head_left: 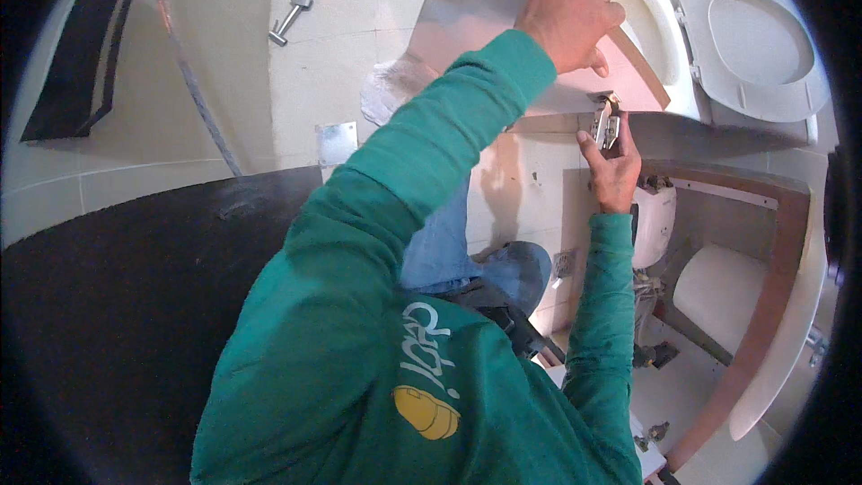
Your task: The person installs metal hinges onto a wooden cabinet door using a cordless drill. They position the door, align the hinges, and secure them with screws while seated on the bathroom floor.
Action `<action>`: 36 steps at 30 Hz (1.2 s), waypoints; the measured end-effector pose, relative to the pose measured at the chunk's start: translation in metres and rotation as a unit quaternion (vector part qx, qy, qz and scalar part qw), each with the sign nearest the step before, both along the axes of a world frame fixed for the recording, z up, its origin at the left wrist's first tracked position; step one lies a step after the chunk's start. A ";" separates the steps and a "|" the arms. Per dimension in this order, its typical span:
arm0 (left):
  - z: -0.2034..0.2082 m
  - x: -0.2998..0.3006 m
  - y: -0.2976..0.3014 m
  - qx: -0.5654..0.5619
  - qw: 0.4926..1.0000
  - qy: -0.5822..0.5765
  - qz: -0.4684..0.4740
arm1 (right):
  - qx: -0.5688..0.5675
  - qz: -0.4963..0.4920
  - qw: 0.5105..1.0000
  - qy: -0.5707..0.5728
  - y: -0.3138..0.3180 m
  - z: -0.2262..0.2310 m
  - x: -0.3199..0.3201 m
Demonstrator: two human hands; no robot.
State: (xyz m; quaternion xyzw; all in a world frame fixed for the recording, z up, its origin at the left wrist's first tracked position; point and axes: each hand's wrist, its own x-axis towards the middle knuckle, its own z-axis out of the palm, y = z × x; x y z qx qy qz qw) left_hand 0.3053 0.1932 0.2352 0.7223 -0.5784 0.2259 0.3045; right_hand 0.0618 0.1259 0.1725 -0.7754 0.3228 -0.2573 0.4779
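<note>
A pinkish cabinet door [480, 13] is tilted in front of me, beside the toilet. My left hand [575, 13] is closed over its far edge, knuckles up and thumb against the face. At the door's near edge sits a metal concealed hinge [606, 126]. My right hand [615, 166] pinches this hinge between thumb and fingers from the near side. Part of the hinge is hidden by the fingers.
The toilet [673, 45] has its seat [759, 36] turned to the right. Nearer stands an open brown-framed cabinet [777, 278] with pipes inside. A hand sprayer [289, 22] on a hose, a white crumpled bag [386, 94] and a metal floor plate [338, 143] lie left.
</note>
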 end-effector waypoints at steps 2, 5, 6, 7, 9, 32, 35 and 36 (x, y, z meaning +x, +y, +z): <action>0.013 0.001 0.007 -0.011 0.997 0.058 -0.052 | -0.006 0.025 1.000 -0.001 -0.013 -0.005 -0.010; 0.016 0.004 0.013 -0.031 0.993 0.083 -0.075 | 0.042 0.054 0.998 0.006 -0.020 0.003 -0.015; 0.016 0.003 0.013 -0.040 0.993 0.082 -0.079 | 0.025 0.038 0.998 0.049 -0.031 0.001 -0.025; 0.013 0.003 0.012 -0.046 0.993 0.076 -0.078 | 0.031 0.048 0.997 0.052 -0.040 -0.002 -0.030; 0.010 0.004 0.011 -0.061 0.993 0.062 -0.078 | 0.042 0.065 0.995 0.055 -0.056 -0.004 -0.037; 0.006 0.000 -0.007 0.058 0.993 -0.100 0.018 | 0.090 -0.048 0.992 -0.077 -0.097 -0.047 -0.054; 0.004 0.000 -0.009 0.063 0.992 -0.105 0.019 | 0.100 -0.041 0.990 -0.095 -0.093 -0.044 -0.054; 0.007 -0.002 -0.007 0.066 0.993 -0.098 0.015 | 0.109 -0.036 0.988 -0.103 -0.090 -0.041 -0.055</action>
